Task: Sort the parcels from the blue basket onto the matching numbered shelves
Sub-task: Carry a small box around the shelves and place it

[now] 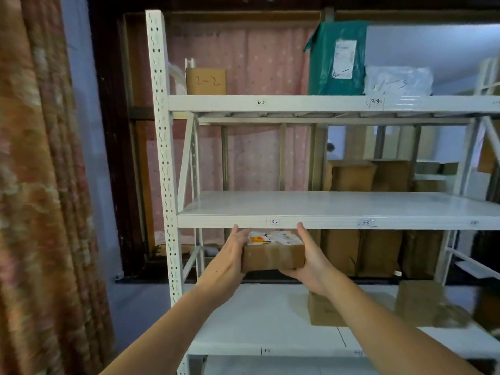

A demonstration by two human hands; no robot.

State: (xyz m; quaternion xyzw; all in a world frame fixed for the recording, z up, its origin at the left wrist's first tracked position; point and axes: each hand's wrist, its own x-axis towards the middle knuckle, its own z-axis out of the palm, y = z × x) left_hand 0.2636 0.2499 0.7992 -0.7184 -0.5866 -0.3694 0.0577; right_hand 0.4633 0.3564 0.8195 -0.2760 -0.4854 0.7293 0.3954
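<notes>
both hands clasp one item: left hand (234, 254) on the left end, right hand (311, 258) on the right end and under the base, fingers extended along the sides, of a small cardboard parcel (273, 255); parcel held level in the air, just below the front edge of the middle shelf (338, 204), directly under the label 3-2 (275, 221) - not yet resting on any board; printed sticker with handwriting on its top face, number not legible.

handling, by judgement: stiff taped carton, probably light, since it is carried at arm's length; tape may be slick, so end-to-end clasp with support beneath suits it best.

also present: upper shelf (297, 103) marked 2-2, carrying a brown box (205, 82) written 2-2 near its left end, a green mailer (336, 59) and a clear-wrapped packet (397, 81) by the 2-3 mark; lower shelf (257, 320) with brown cartons (324, 311) toward its right; blue basket not in view.
</notes>
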